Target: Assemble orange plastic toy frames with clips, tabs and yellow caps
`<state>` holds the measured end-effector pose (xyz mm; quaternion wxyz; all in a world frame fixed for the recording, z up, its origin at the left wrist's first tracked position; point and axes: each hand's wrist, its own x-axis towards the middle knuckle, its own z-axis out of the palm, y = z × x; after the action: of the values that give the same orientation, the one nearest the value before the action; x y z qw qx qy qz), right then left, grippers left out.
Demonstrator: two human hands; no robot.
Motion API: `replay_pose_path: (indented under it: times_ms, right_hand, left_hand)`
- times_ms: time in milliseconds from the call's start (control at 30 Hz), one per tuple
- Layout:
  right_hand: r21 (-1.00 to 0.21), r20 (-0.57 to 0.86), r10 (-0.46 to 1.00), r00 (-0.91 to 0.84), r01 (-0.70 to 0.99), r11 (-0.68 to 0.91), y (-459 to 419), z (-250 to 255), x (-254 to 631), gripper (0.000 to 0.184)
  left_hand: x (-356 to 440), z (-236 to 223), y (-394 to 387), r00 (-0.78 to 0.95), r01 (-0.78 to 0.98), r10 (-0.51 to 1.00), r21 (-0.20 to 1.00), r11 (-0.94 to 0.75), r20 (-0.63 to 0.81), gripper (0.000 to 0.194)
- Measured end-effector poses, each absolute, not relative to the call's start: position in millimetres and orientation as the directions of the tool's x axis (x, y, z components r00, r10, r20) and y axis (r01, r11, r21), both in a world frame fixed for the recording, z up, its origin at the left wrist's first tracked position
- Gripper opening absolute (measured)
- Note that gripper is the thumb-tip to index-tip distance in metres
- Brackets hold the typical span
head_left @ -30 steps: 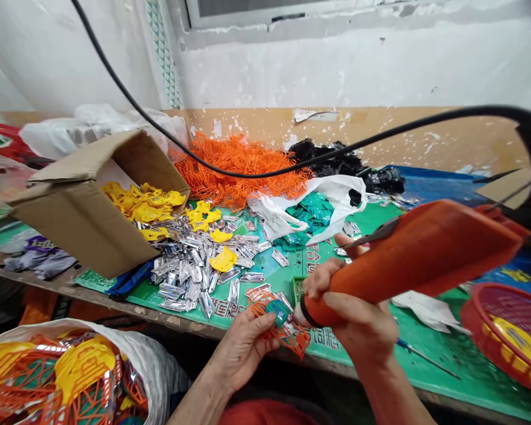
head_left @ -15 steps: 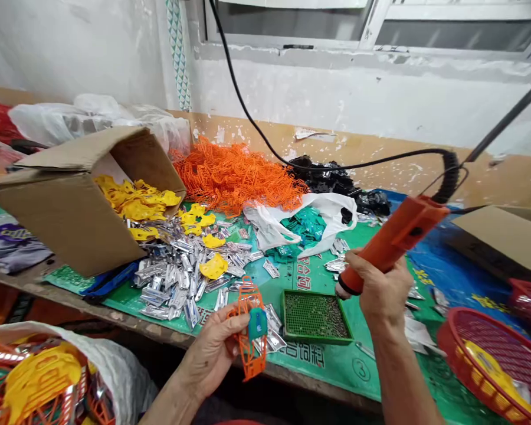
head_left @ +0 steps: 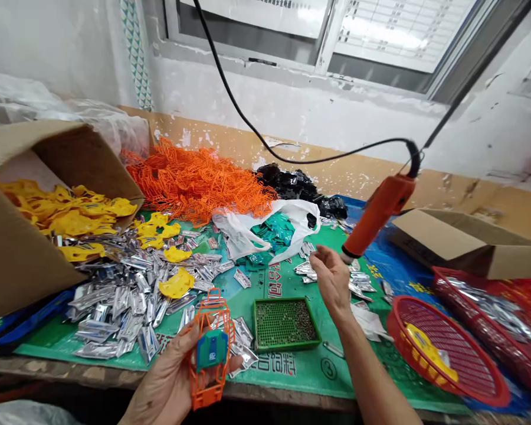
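My left hand [head_left: 170, 369], at the front edge of the table, grips an orange plastic lattice frame [head_left: 206, 392] with a dark green plastic piece [head_left: 212, 349] set in its middle. My right hand [head_left: 331, 283] is over the table with its fingers loosely bent and apart; nothing shows in it. Just beyond it, an orange electric screwdriver [head_left: 378, 215] hangs from a black cord, tip down. Between and below the hands sits a green tray [head_left: 277, 324] with small screws gathered at its right side. Silver foil-like pieces [head_left: 128, 304] lie in a pile left of the tray.
A cardboard box [head_left: 22, 236] spills yellow pieces [head_left: 88, 209] at left. Behind are an orange frame heap [head_left: 194, 180], black parts [head_left: 292, 183] and a white bag [head_left: 243, 236] of green pieces. A red basket [head_left: 482, 378] and an open carton [head_left: 442, 239] stand right.
The screwdriver has left the frame, and my right hand has let it go; it now hangs free. My left hand has drawn the frame closer and turned it upright. The view has shifted right.
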<state>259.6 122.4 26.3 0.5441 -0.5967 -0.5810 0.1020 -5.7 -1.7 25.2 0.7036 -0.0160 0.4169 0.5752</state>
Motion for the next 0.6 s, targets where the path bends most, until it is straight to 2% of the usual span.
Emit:
replay_pose_path:
  times_ms: [100, 167, 367, 500, 600]
  right_hand:
    - [-0.767, 0.361, 0.912, 0.196, 0.618, 0.171, 143.3, 12.0, 264.4, 0.027]
    - [-0.725, 0.281, 0.948, 0.151, 0.680, 0.107, 153.7, 7.8, 268.1, 0.028]
    - [-0.448, 0.164, 0.954, 0.249, 0.881, -0.153, 167.0, 15.8, 298.3, 0.032]
    - [-0.240, 0.088, 0.971, 0.222, 0.951, -0.196, 161.6, 16.7, 300.2, 0.032]
    - [-0.113, 0.044, 0.986, 0.163, 0.981, -0.157, 155.8, 14.7, 288.0, 0.031]
  left_hand:
    - [-5.5, 28.9, -1.1, -0.011, -0.825, 0.788, 0.451, 0.341, -0.616, 0.016]
    - [-6.5, 28.2, -1.2, -0.044, -0.814, 0.786, 0.478, 0.330, -0.617, 0.018]
    - [-12.9, 14.7, -2.4, -0.085, -0.708, 0.787, 0.593, 0.384, -0.611, 0.018]
    - [-8.5, 18.5, 1.3, -0.024, -0.721, 0.779, 0.551, 0.421, -0.626, 0.012]
    - [-5.3, 26.2, 3.7, 0.052, -0.780, 0.760, 0.449, 0.436, -0.648, 0.024]
